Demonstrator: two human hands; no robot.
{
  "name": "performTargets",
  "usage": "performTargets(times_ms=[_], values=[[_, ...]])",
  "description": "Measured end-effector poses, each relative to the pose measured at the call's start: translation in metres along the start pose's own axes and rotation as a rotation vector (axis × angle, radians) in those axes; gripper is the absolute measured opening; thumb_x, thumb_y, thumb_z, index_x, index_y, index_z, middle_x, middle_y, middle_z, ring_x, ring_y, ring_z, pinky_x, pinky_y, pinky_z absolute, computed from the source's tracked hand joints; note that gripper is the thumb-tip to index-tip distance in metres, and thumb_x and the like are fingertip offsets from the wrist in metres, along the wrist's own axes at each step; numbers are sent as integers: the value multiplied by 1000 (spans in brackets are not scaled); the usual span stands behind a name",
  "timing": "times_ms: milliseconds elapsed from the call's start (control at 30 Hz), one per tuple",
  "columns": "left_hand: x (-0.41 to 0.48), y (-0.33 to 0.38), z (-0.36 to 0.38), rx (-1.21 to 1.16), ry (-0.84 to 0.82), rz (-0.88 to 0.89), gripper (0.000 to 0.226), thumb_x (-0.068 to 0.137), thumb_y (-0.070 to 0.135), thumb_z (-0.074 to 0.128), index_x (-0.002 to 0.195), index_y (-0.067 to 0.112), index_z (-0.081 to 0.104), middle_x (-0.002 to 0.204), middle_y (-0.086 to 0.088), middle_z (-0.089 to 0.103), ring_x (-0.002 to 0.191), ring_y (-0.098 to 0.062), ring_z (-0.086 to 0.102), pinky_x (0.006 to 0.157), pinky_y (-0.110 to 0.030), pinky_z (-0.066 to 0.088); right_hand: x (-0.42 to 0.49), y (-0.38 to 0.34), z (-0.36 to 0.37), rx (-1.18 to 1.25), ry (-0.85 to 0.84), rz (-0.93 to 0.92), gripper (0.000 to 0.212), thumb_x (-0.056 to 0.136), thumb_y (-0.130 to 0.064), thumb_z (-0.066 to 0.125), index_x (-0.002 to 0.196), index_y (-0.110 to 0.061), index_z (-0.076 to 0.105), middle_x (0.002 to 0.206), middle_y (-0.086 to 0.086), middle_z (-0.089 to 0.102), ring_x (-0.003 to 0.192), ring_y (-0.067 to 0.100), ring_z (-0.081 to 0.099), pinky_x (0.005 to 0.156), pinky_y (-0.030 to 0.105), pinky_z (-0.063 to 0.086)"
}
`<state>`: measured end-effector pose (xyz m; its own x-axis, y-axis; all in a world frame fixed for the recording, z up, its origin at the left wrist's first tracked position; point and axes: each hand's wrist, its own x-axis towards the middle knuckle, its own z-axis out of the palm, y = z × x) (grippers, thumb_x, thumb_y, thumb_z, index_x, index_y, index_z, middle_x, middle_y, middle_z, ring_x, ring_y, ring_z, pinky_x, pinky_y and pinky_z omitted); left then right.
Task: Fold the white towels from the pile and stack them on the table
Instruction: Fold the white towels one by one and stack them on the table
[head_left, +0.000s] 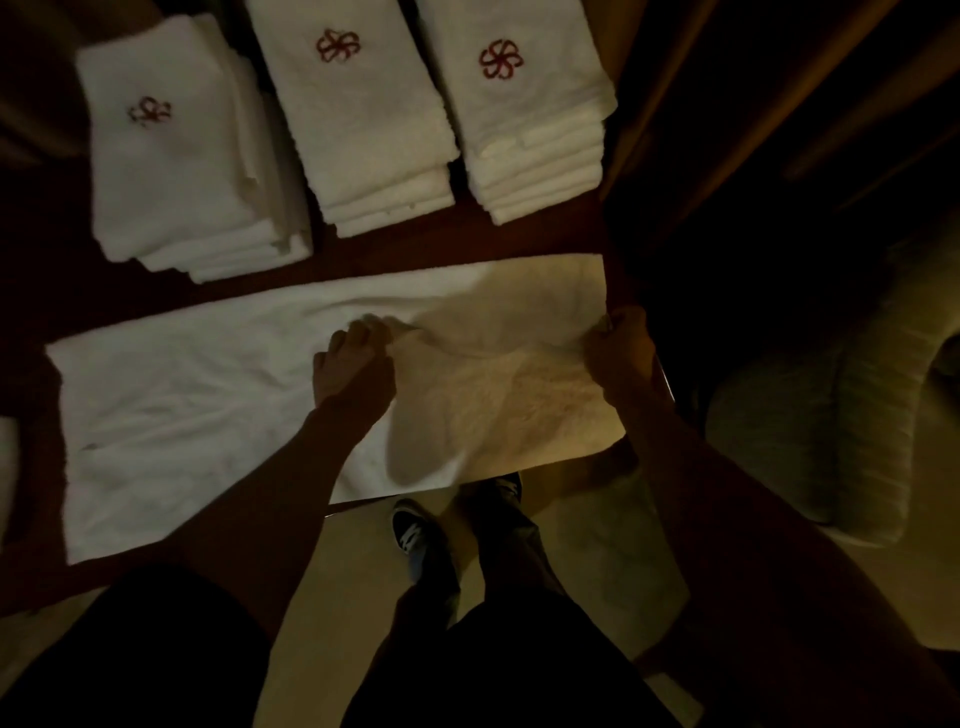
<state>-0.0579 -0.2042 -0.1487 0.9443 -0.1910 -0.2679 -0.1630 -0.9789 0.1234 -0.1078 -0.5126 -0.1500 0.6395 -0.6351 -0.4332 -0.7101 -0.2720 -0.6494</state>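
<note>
Head view: a long white terry towel lies spread flat along the near edge of the dark wooden table, its right end reaching the table's corner. The left hand sits near the towel's middle with fingers curled, pinching up a small ridge of cloth. The right hand grips the short right edge, fingers closed round it.

The step in hand looks like the first fold. To do it well, the right hand should carry its edge over towards the far left end, corners meeting squarely, while the left hand pins the crease line so the cloth does not drag. The wrinkles round the left hand want smoothing before the fold closes — otherwise they get trapped inside.

Counted: one open towel, two hands and three stacks of folded white towels with a red flower emblem on top — the left stack, the middle stack and the right stack. The layers in each are too soft-edged in the dim light to count surely. One pale upholstered seat stands to the right.
</note>
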Motion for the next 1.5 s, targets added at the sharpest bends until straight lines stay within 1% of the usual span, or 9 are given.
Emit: performTargets(times_ms=[200, 333, 433, 567, 733, 900, 1100, 1267, 1500], values=[[-3, -16, -6, 66, 43, 55, 22, 97, 20, 50, 115, 9, 57, 106, -15, 61, 93, -35, 61, 76, -46, 50, -4, -1, 0, -91, 18, -54, 41, 104, -30, 46, 140, -11, 38, 131, 16, 55, 115, 34, 59, 78, 38, 49], [-15, -32, -9, -10, 87, 151, 16, 89, 21, 58, 97, 8, 56, 96, -13, 56, 84, -32, 57, 70, -44, 50, -6, -3, -1, -274, 6, -124, 45, 96, -11, 54, 139, -8, 38, 139, 18, 47, 123, 37, 52, 88, 40, 48], [-26, -42, -5, -58, 97, 193, 16, 89, 22, 60, 97, 9, 57, 97, -14, 59, 85, -34, 58, 71, -46, 50, -6, -5, -1, -377, 8, -127, 48, 95, -7, 55, 140, -4, 37, 142, 21, 42, 125, 39, 49, 90, 38, 45], [-30, -39, -3, -93, 155, 231, 15, 92, 21, 58, 97, 8, 62, 94, -14, 61, 85, -34, 58, 68, -43, 52, -12, -3, 4, -540, 1, -96, 68, 90, -20, 68, 145, -9, 30, 147, 22, 31, 131, 44, 38, 100, 51, 45], [-35, -59, -14, -234, 318, -83, 24, 87, 20, 61, 110, 11, 60, 114, -15, 55, 106, -35, 52, 77, -46, 48, -32, -13, 13, -722, 85, -344, 57, 89, -19, 59, 141, -15, 36, 149, 19, 29, 135, 42, 30, 105, 58, 36], [-47, -111, -5, -204, 160, -279, 49, 95, 40, 53, 135, 14, 42, 139, -13, 42, 127, -35, 42, 94, -57, 44, -41, -17, 45, -784, -127, -458, 69, 100, -54, 40, 158, -24, 17, 166, 15, 5, 152, 39, 1, 121, 59, 13], [-53, -138, 1, -60, -38, -359, 70, 85, 78, 33, 137, 34, 24, 152, -3, 17, 137, -42, 21, 94, -71, 36, -49, -11, 65, -825, -244, -358, 99, 80, -88, 34, 154, -42, -13, 164, 4, -24, 149, 37, -24, 108, 77, 3], [-56, -154, 21, -78, -140, -413, 90, 77, 93, 14, 149, 49, -17, 162, 5, -27, 147, -41, -22, 105, -79, 8, -40, -9, 63, -887, -281, -372, 108, 71, -98, 29, 149, -46, -25, 161, 3, -33, 147, 39, -29, 103, 81, 2], [-56, -168, 12, -130, -199, -350, 92, 76, 94, 19, 147, 52, -23, 159, 10, -34, 146, -36, -29, 107, -79, 5, -25, -27, 57, -923, -361, -338, 112, 65, -99, 32, 145, -51, -29, 158, -1, -40, 145, 35, -32, 107, 80, 1]])
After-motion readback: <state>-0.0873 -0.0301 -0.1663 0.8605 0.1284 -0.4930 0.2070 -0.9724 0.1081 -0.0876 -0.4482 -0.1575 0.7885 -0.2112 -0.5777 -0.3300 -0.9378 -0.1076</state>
